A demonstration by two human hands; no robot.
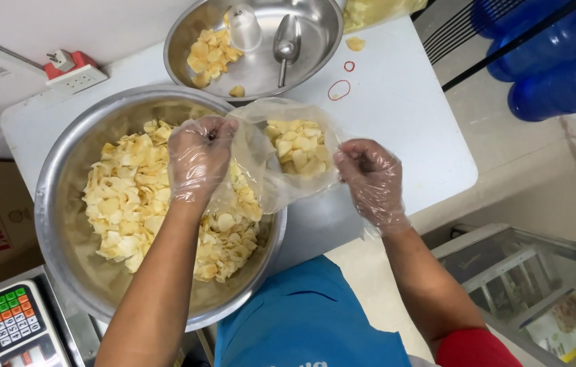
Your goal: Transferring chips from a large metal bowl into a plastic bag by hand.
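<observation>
So the clear thin plastic bag (288,153), partly filled with pale yellow chips, hangs right between both hands, above the near edge of the white table (396,115) and the right rim of the big round steel bowl (63,204). The bag's mouth stretches left to right, so each hand sits at one end, about equally close. The left hand (198,160) in a see-through glove is pinched shut on the bag's left rim over the bowl; the right hand (369,178), gloved too, is clamped on the right rim. The bag looks crinkly and saggy. Farther back there's a smaller steel bowl (315,41) with a metal scoop (286,44) and a clear plastic cup (244,28).
</observation>
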